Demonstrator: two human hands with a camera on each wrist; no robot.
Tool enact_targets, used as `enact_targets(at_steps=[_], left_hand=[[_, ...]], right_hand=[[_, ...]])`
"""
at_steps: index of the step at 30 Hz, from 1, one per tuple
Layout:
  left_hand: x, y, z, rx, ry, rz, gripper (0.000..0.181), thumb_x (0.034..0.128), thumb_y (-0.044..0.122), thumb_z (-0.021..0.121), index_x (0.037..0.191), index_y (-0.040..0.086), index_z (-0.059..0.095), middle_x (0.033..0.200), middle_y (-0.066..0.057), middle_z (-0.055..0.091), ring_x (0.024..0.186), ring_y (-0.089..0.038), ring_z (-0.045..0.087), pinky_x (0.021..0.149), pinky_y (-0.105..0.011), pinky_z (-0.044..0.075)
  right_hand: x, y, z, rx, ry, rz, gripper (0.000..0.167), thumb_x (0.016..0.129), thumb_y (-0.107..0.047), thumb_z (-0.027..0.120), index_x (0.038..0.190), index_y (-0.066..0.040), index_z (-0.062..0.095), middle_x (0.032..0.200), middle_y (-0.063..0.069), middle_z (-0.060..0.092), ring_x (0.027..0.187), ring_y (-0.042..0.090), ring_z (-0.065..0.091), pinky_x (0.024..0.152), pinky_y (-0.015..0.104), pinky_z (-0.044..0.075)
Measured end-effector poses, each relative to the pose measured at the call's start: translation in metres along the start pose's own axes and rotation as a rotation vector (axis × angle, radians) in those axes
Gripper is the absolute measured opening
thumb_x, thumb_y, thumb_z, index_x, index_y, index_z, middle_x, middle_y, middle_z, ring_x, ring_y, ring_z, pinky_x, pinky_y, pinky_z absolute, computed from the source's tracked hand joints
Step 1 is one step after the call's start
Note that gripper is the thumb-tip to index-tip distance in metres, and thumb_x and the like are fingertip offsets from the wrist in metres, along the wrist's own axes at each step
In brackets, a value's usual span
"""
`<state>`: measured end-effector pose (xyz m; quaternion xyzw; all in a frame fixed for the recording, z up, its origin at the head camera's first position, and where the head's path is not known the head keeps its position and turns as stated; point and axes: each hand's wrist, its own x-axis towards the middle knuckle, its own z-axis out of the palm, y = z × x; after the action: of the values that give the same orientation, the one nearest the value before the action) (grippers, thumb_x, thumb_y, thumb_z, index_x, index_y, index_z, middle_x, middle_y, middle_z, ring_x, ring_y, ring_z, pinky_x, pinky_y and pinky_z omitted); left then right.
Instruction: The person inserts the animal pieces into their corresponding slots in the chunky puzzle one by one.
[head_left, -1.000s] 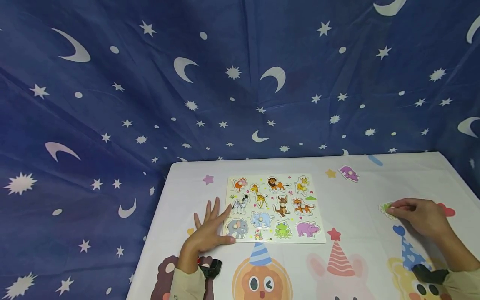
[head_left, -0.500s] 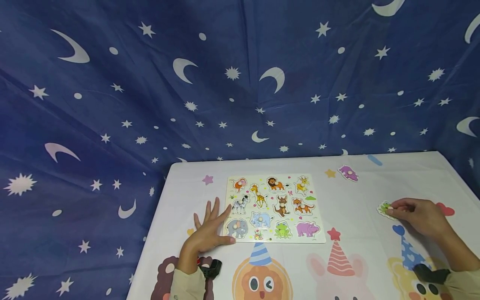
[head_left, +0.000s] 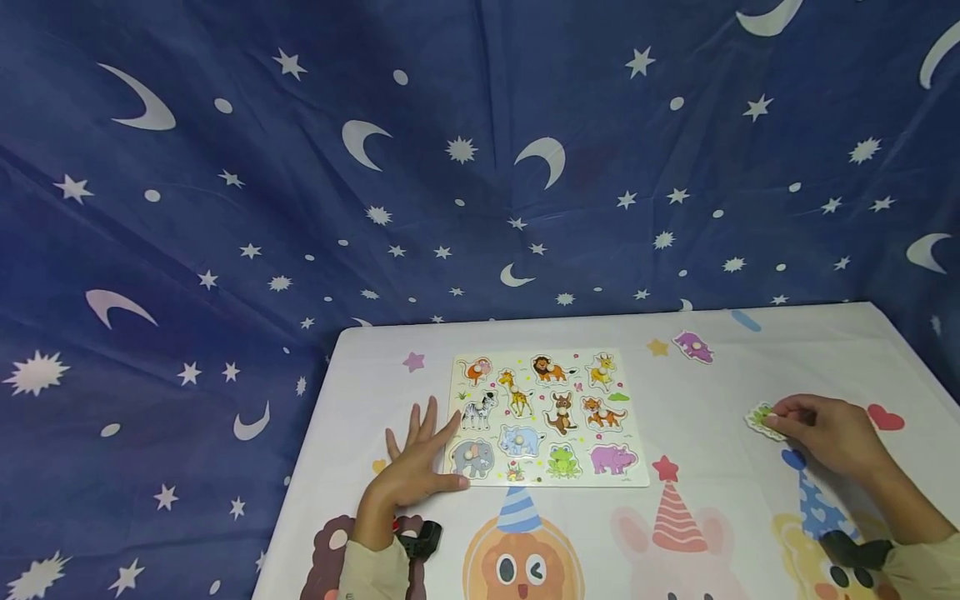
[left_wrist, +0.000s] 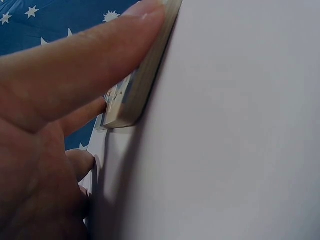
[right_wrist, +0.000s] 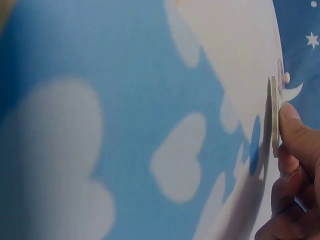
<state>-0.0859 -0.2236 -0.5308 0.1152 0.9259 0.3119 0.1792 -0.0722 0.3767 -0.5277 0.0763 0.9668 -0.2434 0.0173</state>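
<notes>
A wooden animal peg puzzle board point(head_left: 555, 479) lies on the table. My left hand point(head_left: 415, 467) rests at its left side with fingers spread, the thumb touching the lower left edge; the left wrist view shows the thumb point(left_wrist: 100, 60) against the board's side point(left_wrist: 142, 90). Over to the right, my right hand point(head_left: 836, 433) pinches a green frog puzzle piece point(head_left: 759, 419) between thumb and fingertips. In the right wrist view this piece point(right_wrist: 274, 120) appears edge-on, close to the cloth. A purple hippo puzzle piece point(head_left: 693, 347) with a knob lies beyond the board's right side.
The white tablecloth point(head_left: 720, 433) carries printed cartoon figures, stars and hearts. On the board, the frog picture point(head_left: 563, 461) and hippo picture point(head_left: 613, 458) show no knobs. A blue curtain point(head_left: 450, 100) with moons and stars hangs behind the table's far edge.
My right hand has shifted slightly left with the frog puzzle piece, and more of the piece shows. My left hand and the board stay in place while the head view drifts a little.
</notes>
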Motion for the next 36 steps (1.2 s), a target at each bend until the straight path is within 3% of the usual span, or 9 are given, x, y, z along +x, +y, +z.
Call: enact_targets(at_steps=[5, 12, 21, 36], left_hand=[[0.0, -0.001, 0.0, 0.001, -0.002, 0.008, 0.106, 0.0742, 0.045, 0.087, 0.162, 0.027, 0.031, 0.173, -0.01, -0.008, 0.157, -0.039, -0.02, 0.11, -0.075, -0.024], [0.003, 0.001, -0.002, -0.003, -0.014, 0.019, 0.106, 0.0747, 0.048, 0.086, 0.162, 0.027, 0.029, 0.173, -0.01, -0.009, 0.157, -0.039, -0.02, 0.11, -0.075, -0.024], [0.002, -0.002, 0.0, -0.007, -0.012, 0.006, 0.106, 0.0746, 0.046, 0.086, 0.162, 0.027, 0.03, 0.173, -0.01, -0.009, 0.157, -0.039, -0.021, 0.11, -0.075, -0.024], [0.0, -0.001, 0.0, -0.006, -0.01, 0.003, 0.105, 0.0746, 0.045, 0.087, 0.162, 0.026, 0.031, 0.173, -0.011, -0.009, 0.157, -0.04, -0.021, 0.109, -0.075, -0.025]], right_hand=[[-0.001, -0.016, 0.002, 0.008, -0.004, -0.025, 0.041, 0.088, -0.032, 0.081, 0.107, 0.003, 0.07, 0.079, 0.002, 0.059, 0.077, 0.019, 0.052, 0.054, 0.02, 0.039], [-0.001, -0.039, 0.008, 0.03, 0.002, -0.125, 0.035, 0.089, -0.035, 0.08, 0.102, -0.003, 0.072, 0.077, -0.001, 0.056, 0.072, 0.009, 0.046, 0.055, 0.022, 0.035], [-0.002, -0.071, 0.016, 0.082, 0.022, -0.282, 0.021, 0.084, -0.026, 0.085, 0.091, -0.01, 0.073, 0.071, -0.005, 0.054, 0.065, 0.002, 0.043, 0.054, 0.022, 0.036], [0.005, -0.121, 0.032, 0.122, -0.076, -0.396, 0.017, 0.08, -0.021, 0.087, 0.086, -0.017, 0.072, 0.072, -0.008, 0.053, 0.068, 0.004, 0.045, 0.057, 0.021, 0.038]])
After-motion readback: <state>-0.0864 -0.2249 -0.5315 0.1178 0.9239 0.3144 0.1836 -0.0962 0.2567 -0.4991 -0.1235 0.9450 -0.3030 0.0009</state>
